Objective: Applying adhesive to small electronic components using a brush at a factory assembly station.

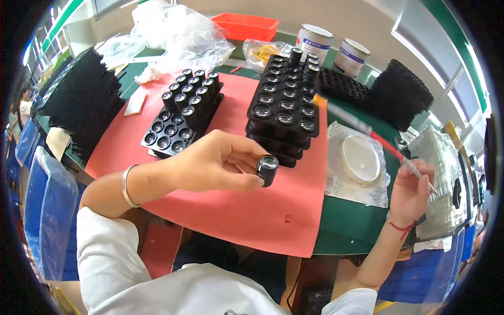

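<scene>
My left hand (218, 160) holds a small black cylinder with a glass lens end (267, 169) between thumb and fingers, above the red mat (262, 210). My right hand (412, 191) grips a thin brush with a red and white handle (362, 126), its orange tip pointing up toward the tall stack of black trays (283, 110) filled with lens parts. A shallow white dish (359, 160) sits on a sheet just left of my right hand. A second black tray (181, 113), half filled with upright black cylinders, lies to the left.
Two tins (314, 42) stand at the back beside a red bin (244, 26) and crumpled clear plastic bags (178, 34). Black tray stacks sit far left (79, 100) and back right (399, 94). Clear plastic trays (443, 178) lie at the right. A blue chair (44, 210) is left.
</scene>
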{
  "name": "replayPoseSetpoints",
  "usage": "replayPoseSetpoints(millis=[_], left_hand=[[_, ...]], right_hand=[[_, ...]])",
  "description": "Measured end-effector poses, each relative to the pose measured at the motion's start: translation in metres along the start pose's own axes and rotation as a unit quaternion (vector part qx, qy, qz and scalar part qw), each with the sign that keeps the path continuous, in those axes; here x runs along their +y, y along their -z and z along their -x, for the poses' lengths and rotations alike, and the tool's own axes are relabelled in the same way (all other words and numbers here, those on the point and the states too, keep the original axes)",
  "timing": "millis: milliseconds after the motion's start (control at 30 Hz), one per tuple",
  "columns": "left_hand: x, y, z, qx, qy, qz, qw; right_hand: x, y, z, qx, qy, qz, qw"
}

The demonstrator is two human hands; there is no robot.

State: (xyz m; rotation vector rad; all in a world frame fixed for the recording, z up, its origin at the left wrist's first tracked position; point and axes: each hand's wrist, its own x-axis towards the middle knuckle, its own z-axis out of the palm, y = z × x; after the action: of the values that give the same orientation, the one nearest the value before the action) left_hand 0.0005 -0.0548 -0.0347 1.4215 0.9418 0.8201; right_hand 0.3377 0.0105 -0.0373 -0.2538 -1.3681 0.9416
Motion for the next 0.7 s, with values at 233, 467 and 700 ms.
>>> replayPoseSetpoints(millis=[233,467,700], left_hand=[[-0.034,0.002,0.004,0.066,0.057,0.110,0.990],[-0.039,0.005,0.005,0.053,0.059,0.146,0.986],[-0.039,0.002,0.006,0.046,0.024,0.118,0.992]], right_hand=[[0.005,-0.005,0.004,-0.104,-0.042,0.059,0.992],[0.011,-0.015,0.007,-0.131,-0.060,0.112,0.983],[0.012,-0.017,0.008,-0.135,-0.050,0.133,0.981]])
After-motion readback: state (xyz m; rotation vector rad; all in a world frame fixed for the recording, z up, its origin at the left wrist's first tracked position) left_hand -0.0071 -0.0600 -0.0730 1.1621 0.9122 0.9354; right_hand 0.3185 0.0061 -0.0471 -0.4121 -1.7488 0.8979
